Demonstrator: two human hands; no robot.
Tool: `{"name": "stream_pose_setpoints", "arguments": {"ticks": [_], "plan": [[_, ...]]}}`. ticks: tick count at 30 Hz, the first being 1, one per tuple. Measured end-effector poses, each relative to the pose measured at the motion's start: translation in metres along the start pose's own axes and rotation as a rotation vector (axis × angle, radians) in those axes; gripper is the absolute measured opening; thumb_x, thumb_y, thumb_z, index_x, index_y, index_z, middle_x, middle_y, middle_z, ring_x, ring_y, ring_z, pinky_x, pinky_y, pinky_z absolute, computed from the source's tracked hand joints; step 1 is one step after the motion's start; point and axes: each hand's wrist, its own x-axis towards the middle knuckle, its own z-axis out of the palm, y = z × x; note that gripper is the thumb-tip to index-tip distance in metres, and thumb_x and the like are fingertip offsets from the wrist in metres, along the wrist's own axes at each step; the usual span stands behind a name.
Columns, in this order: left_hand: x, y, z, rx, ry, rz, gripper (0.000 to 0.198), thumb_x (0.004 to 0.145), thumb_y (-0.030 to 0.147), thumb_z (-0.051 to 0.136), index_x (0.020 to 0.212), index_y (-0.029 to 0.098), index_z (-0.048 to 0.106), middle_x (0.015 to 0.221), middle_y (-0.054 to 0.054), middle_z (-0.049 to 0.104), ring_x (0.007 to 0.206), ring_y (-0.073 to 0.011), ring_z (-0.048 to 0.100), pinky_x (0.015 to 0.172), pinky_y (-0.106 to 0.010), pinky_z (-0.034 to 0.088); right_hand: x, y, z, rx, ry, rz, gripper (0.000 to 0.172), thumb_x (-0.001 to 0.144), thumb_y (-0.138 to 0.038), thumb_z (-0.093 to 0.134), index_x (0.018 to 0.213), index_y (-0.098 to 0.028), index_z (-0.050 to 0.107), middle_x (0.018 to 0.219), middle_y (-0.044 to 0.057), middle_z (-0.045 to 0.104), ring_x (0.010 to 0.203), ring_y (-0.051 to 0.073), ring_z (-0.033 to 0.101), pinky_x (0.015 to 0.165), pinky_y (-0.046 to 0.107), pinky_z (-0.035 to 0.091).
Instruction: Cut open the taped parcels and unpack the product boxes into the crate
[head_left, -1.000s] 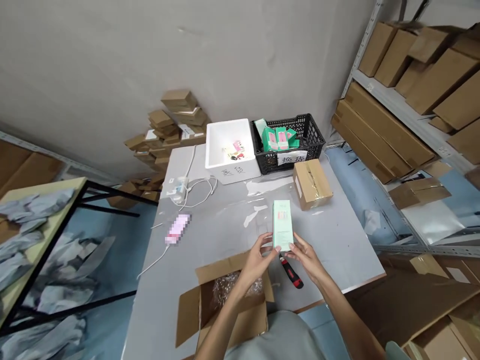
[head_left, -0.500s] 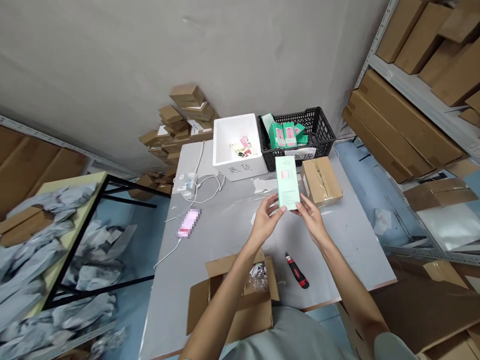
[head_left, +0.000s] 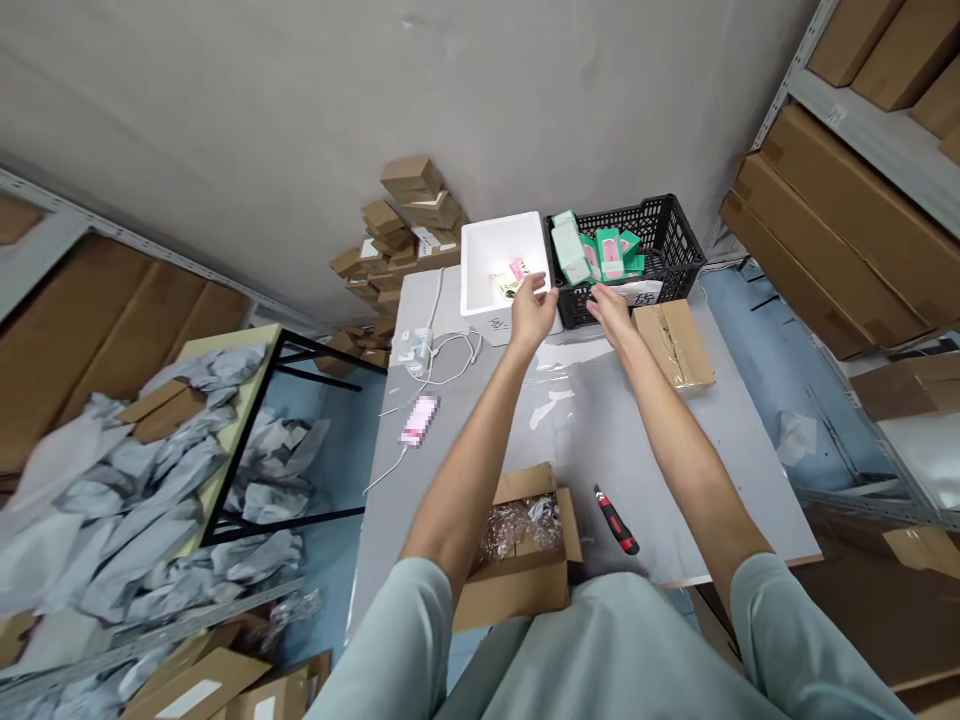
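A pale green box [head_left: 570,250] leans in the left end of the black plastic crate [head_left: 679,235], among several green-and-pink packs [head_left: 610,252]. Just in front of the crate, my left hand [head_left: 534,312] is raised with curved fingers apart and nothing in them, overlapping the edge of the white foam box [head_left: 480,240]. My right hand [head_left: 611,312] hovers by the crate's front side, fingers loosely extended and holding nothing. Below my forearms, an open cardboard box [head_left: 517,590] contains clear bubble wrap. A red and black utility knife [head_left: 616,520] lies to its right.
A taped carton [head_left: 675,345] stands right of my right hand. A phone [head_left: 420,420], cables and a white charger [head_left: 416,350] lie at the table's left. Small cartons [head_left: 412,215] are piled against the wall. Shelves with boxes flank both sides; grey bags [head_left: 150,480] cover the left rack.
Both hands have moved forward and let go of the pale green box, which now rests in the black crate. The view has shifted, showing more of the left side.
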Motion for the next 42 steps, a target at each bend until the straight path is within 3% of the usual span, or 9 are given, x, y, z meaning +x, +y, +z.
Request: {"name": "stream_pose_setpoints", "arguments": {"ticks": [4,9,13,17,23,29,36,39,42], "plan": [[-0.128,-0.026,-0.051,0.128,-0.066,0.146,0.036,0.104,0.041,0.072,0.133,0.021,0.076,0.141,-0.015,0.079,0.136,-0.0307,0.074,0.126,-0.052,0.058,-0.083,0.076,-0.051,-0.045,-0.102,-0.014,0.051,0.084,-0.058,0.093,0.119,-0.021,0.085,0.137,0.012,0.084,0.122,0.027,0.080,0.120,0.047,0.060],[-0.281,-0.070,-0.147,0.315,0.028,-0.135,0.047,0.101,0.060,0.071,0.129,0.023,0.078,0.123,-0.013,0.080,0.121,-0.0321,0.079,0.119,-0.056,0.062,-0.223,0.172,-0.130,-0.135,-0.058,0.154,0.070,0.070,-0.079,0.095,0.110,-0.023,0.089,0.126,0.016,0.087,0.118,0.035,0.082,0.112,0.053,0.064],[-0.365,-0.094,-0.211,0.341,0.265,-0.373,0.061,0.091,0.071,0.075,0.125,0.020,0.079,0.120,-0.012,0.079,0.117,-0.0324,0.079,0.118,-0.058,0.063,-0.304,0.218,-0.166,-0.197,-0.004,0.274,0.072,0.072,-0.083,0.091,0.111,-0.023,0.089,0.128,0.016,0.087,0.120,0.036,0.082,0.109,0.054,0.065],[-0.429,-0.118,-0.235,0.284,0.397,-0.605,0.078,0.078,0.085,0.078,0.119,0.019,0.078,0.098,-0.008,0.077,0.104,-0.0311,0.078,0.109,-0.057,0.067,-0.346,0.246,-0.179,-0.284,-0.080,0.413,0.076,0.070,-0.085,0.091,0.115,-0.023,0.088,0.135,0.017,0.085,0.128,0.040,0.080,0.111,0.057,0.066],[-0.471,-0.162,-0.218,-0.019,0.336,-0.888,0.080,0.072,0.090,0.078,0.105,0.017,0.073,0.097,-0.012,0.078,0.096,-0.0299,0.077,0.096,-0.055,0.069,-0.377,0.257,-0.175,-0.372,-0.217,0.488,0.078,0.069,-0.083,0.091,0.122,-0.026,0.086,0.145,0.015,0.082,0.140,0.041,0.074,0.116,0.056,0.063],[-0.474,-0.194,-0.235,0.216,0.512,-0.678,0.073,0.075,0.052,0.092,0.136,0.018,0.073,0.147,-0.021,0.073,0.140,-0.0352,0.066,0.126,-0.055,0.051,-0.401,0.260,-0.165,-0.356,-0.180,0.404,0.092,0.078,-0.091,0.079,0.144,-0.028,0.077,0.161,0.012,0.073,0.151,0.031,0.068,0.118,0.049,0.061],[-0.488,-0.200,-0.240,-0.416,0.011,-0.702,0.068,0.080,0.080,0.084,0.116,0.022,0.081,0.127,-0.019,0.086,0.131,-0.0393,0.076,0.114,-0.058,0.060,-0.424,0.269,-0.122,-0.428,-0.115,0.410,0.096,0.073,-0.101,0.068,0.146,-0.038,0.078,0.152,0.007,0.079,0.126,0.032,0.080,0.098,0.045,0.069],[-0.507,-0.199,-0.265,-0.405,0.164,-0.625,0.063,0.083,0.083,0.078,0.101,0.022,0.081,0.122,-0.019,0.087,0.136,-0.0439,0.074,0.126,-0.062,0.052,-0.450,0.278,-0.087,-0.534,-0.191,0.376,0.088,0.074,-0.103,0.066,0.138,-0.044,0.081,0.150,0.005,0.080,0.126,0.035,0.081,0.098,0.047,0.069],[-0.537,-0.205,-0.327,-0.435,0.332,-0.600,0.058,0.084,0.077,0.078,0.100,0.021,0.082,0.126,-0.019,0.086,0.136,-0.0460,0.073,0.130,-0.063,0.049,-0.479,0.300,-0.035,-0.681,-0.304,0.344,0.086,0.079,-0.103,0.057,0.137,-0.044,0.080,0.145,0.004,0.082,0.131,0.038,0.079,0.104,0.051,0.069]]}}
